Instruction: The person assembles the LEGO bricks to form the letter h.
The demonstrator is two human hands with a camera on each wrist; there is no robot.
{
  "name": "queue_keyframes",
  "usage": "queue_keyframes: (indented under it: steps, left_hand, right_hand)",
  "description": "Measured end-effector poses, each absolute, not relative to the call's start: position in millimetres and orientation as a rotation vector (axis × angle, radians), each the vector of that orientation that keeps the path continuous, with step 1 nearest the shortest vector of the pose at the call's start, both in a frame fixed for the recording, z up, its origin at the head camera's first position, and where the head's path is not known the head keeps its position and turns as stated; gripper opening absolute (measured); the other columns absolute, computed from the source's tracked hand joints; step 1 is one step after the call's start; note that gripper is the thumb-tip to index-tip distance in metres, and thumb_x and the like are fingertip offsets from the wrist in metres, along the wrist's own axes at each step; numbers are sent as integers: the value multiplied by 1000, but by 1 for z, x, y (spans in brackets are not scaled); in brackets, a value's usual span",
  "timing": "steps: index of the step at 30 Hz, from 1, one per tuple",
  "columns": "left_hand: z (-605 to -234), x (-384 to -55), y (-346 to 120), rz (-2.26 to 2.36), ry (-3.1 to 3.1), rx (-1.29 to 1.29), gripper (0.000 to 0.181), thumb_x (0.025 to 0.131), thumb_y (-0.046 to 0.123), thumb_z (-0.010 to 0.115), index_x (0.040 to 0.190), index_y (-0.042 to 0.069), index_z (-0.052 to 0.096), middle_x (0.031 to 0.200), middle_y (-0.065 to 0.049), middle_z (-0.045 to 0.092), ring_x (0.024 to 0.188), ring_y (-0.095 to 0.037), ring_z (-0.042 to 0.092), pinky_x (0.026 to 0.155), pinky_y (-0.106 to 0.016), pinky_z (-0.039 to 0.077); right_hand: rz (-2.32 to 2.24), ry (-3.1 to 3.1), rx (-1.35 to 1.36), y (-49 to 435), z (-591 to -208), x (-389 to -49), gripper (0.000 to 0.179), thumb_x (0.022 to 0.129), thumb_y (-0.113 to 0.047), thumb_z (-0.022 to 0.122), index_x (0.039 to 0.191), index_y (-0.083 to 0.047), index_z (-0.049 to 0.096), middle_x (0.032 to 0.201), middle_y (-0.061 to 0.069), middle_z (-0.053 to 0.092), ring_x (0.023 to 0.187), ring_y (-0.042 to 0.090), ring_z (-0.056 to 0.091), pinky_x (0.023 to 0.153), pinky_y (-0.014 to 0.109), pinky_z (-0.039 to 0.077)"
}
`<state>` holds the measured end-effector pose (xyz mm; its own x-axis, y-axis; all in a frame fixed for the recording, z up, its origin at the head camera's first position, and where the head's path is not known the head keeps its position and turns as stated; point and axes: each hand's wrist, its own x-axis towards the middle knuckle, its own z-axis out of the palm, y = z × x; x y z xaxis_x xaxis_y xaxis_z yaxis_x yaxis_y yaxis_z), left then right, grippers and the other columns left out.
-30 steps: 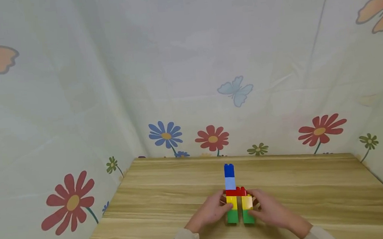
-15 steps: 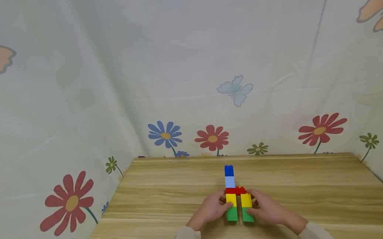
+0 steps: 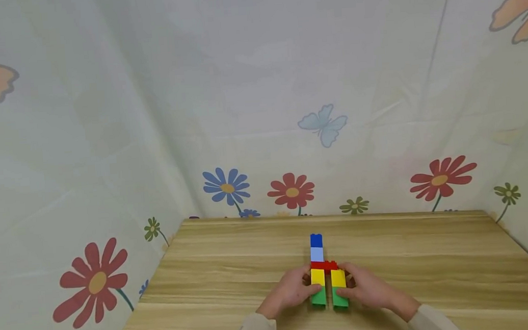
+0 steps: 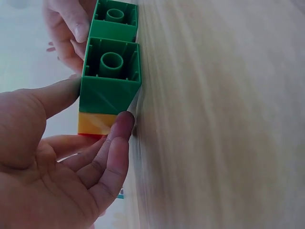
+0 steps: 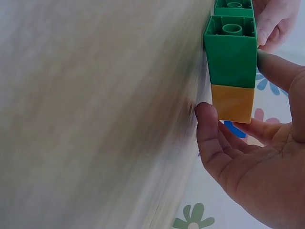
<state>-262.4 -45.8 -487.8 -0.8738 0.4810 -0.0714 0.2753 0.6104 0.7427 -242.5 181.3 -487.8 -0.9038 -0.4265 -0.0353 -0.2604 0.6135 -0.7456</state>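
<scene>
Both hands hold one toy figure of plastic building blocks over the wooden table. A dark blue block [image 3: 316, 241] tops it, with a light blue block [image 3: 317, 254] and a red block [image 3: 323, 266] below. Two legs follow, each of a yellow block [image 3: 318, 277] over a green block [image 3: 318, 297]. My left hand [image 3: 294, 287] grips the left leg, thumb on its near face. Around the right leg my right hand [image 3: 369, 286] does the same. Hollow undersides of the green blocks [image 4: 112, 64] face the wrist cameras, so the figure leans back or lies flat; I cannot tell which.
The wood-grain table [image 3: 233, 249] stretches around the hands. A pale cloth [image 3: 249, 84] printed with flowers and butterflies hangs behind it and at both sides.
The block figure has tipped back, its blue top going lower and away from me. Both hands keep their hold on the legs and shift only slightly.
</scene>
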Motion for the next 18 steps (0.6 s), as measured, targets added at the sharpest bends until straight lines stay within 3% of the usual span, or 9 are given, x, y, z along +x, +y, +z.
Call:
queue_keyframes:
  steps: [10, 18]
  left_hand:
    - [-491, -264, -47, 1095, 2584, 593, 31, 88, 30, 68, 114, 15, 61, 92, 6, 62, 80, -10, 54, 77, -31, 49]
    - [-491, -265, -46, 1086, 2595, 570, 31, 88, 31, 68, 113, 16, 62, 92, 6, 62, 80, -11, 54, 78, -32, 49]
  right_hand:
    - [-1182, 2590, -581, 180, -490, -246, 68, 86, -35, 70, 132, 7, 43, 122, 15, 53, 90, 20, 53, 79, 39, 49]
    - [-1135, 2634, -613, 179, -489, -248, 65, 86, -32, 69, 131, 6, 44, 106, 8, 53, 84, 19, 49, 68, 30, 44]
